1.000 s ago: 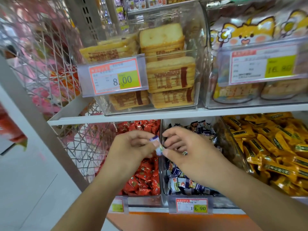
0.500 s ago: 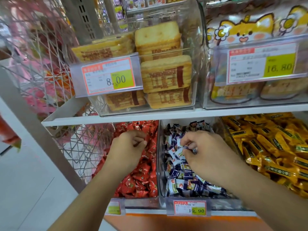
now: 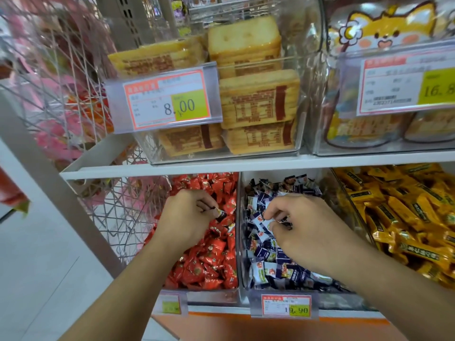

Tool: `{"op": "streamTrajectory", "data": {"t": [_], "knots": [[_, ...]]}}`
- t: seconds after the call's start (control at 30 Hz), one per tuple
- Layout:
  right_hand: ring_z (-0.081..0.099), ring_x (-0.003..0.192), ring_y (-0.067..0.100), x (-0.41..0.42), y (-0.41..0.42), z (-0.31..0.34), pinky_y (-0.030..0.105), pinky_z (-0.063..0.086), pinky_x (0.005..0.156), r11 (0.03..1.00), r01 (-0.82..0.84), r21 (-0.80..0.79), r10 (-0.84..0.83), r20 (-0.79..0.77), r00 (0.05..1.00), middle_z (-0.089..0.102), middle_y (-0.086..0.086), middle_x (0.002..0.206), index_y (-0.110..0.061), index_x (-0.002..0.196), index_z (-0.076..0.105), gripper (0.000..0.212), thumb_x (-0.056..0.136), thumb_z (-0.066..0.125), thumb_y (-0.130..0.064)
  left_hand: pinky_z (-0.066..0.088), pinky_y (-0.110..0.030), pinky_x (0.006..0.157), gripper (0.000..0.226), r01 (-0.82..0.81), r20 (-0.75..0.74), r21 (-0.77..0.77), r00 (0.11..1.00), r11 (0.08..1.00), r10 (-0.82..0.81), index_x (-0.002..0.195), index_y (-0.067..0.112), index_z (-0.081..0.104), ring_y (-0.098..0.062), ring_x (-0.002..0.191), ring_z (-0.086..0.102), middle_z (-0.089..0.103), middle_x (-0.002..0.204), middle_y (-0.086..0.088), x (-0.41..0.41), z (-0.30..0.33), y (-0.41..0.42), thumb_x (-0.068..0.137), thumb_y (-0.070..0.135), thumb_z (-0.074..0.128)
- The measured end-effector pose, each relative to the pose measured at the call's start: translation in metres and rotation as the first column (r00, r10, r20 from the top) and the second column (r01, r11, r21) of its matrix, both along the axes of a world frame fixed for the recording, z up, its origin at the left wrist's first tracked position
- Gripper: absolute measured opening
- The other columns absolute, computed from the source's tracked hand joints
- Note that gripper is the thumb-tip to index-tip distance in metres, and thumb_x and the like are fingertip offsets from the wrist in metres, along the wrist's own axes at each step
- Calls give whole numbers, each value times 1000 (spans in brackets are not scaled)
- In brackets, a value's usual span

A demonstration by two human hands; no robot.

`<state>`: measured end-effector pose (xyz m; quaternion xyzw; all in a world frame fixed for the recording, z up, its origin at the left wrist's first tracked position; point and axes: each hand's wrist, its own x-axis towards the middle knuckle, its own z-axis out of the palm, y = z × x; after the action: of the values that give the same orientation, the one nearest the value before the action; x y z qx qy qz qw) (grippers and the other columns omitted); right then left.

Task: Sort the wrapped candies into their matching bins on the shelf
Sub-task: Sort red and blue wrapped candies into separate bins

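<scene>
Three clear bins stand side by side on the lower shelf. The left bin [image 3: 211, 295] holds red wrapped candies [image 3: 209, 262], the middle bin [image 3: 242, 242] blue-and-white candies [image 3: 268, 267], the right one yellow wrapped bars [image 3: 406, 217]. My left hand [image 3: 184, 217] hovers over the red bin and pinches a small dark-and-orange wrapped candy [image 3: 220, 213] at its fingertips. My right hand [image 3: 302, 225] is down in the middle bin, fingers curled and pinching a blue-and-white candy [image 3: 262, 221] from the pile.
The white shelf board [image 3: 221, 166] above carries a clear box of biscuit packs [image 3: 256, 102] and a box with cartoon-cat packs [image 3: 384, 33], both with price tags. A white wire rack [image 3: 61, 94] with pink goods stands left. Floor shows at lower left.
The hands, which met over the divider with a blue-white candy between them, have parted. My left went over the red bin, my right into the blue-and-white bin.
</scene>
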<state>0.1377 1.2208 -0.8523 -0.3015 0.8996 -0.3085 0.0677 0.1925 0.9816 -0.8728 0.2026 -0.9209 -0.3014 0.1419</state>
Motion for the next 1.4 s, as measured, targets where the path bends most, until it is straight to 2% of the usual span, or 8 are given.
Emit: {"op": "streamTrajectory", "data": {"t": [0.3, 0.43, 0.67, 0.83, 0.97, 1.13, 1.23, 1.4], "knots": [[60, 92, 0, 8, -2, 4, 18, 51, 79, 997, -14, -76, 17, 35, 999, 60, -19, 105, -36, 106, 67, 16, 100, 64, -22, 54, -27, 75, 10, -104, -208, 377, 959, 920, 193, 83, 25, 77, -1, 74, 70, 75, 78, 12, 32, 26, -3, 84, 19, 84], [57, 99, -11, 18, -12, 14, 16, 51, 91, 962, -46, -269, 88, 147, 985, 61, -21, 107, -41, 121, 60, 24, 100, 66, -33, 53, -28, 82, 8, 29, -176, 528, 982, 849, 75, 88, 25, 80, -10, 83, 74, 78, 83, 0, 43, 42, 26, 83, 19, 84], [63, 71, 12, 17, -8, 13, 31, 59, 68, 935, 44, -351, 13, 160, 987, 63, -9, 82, -37, 93, 68, 16, 94, 74, -22, 49, -29, 89, 12, 145, -156, 569, 985, 809, -67, 97, 23, 79, -12, 86, 74, 78, 84, -3, 41, 44, 50, 86, 17, 81], [67, 82, 15, 3, 7, 13, 37, 60, 76, 988, 111, -105, -117, -55, 992, 61, -9, 105, -41, 114, 63, 19, 100, 64, -28, 56, -29, 92, 15, 56, -144, 165, 989, 985, -32, 100, 33, 75, 2, 91, 67, 74, 91, 18, 20, 22, 21, 93, 20, 75], [67, 91, 13, 3, 9, 7, 31, 58, 82, 994, 99, -50, -102, -60, 993, 59, -7, 113, -33, 108, 64, 12, 99, 63, -24, 53, -11, 86, 22, 37, -18, -120, 999, 992, -40, 113, 29, 74, 5, 91, 65, 72, 99, 18, 15, 6, 4, 95, 18, 72], [68, 89, 14, -1, 6, 4, 37, 60, 79, 996, 67, -53, -69, -29, 997, 59, -10, 112, -33, 96, 62, 10, 98, 63, -23, 54, -32, 97, 36, 50, 130, -322, 992, 946, -9, 129, 32, 70, -18, 108, 68, 72, 124, 4, 7, 1, -9, 94, 21, 72], [65, 98, 11, -2, 4, 2, 34, 58, 84, 997, 68, -45, -70, -44, 997, 62, -9, 112, -32, 95, 64, 12, 97, 62, -21, 53, -36, 102, 32, 74, 142, -374, 990, 924, -22, 123, 32, 73, -19, 114, 66, 69, 129, 5, 1, -2, -13, 93, 23, 74], [63, 94, 6, 1, 5, 2, 27, 56, 80, 997, 65, -45, -67, -47, 997, 62, -11, 109, -32, 92, 65, 13, 96, 63, -20, 57, -26, 84, 14, -2, -4, -300, 1000, 954, 1, 104, 30, 79, -11, 93, 70, 76, 108, 7, 3, -6, -16, 90, 29, 78]]}}
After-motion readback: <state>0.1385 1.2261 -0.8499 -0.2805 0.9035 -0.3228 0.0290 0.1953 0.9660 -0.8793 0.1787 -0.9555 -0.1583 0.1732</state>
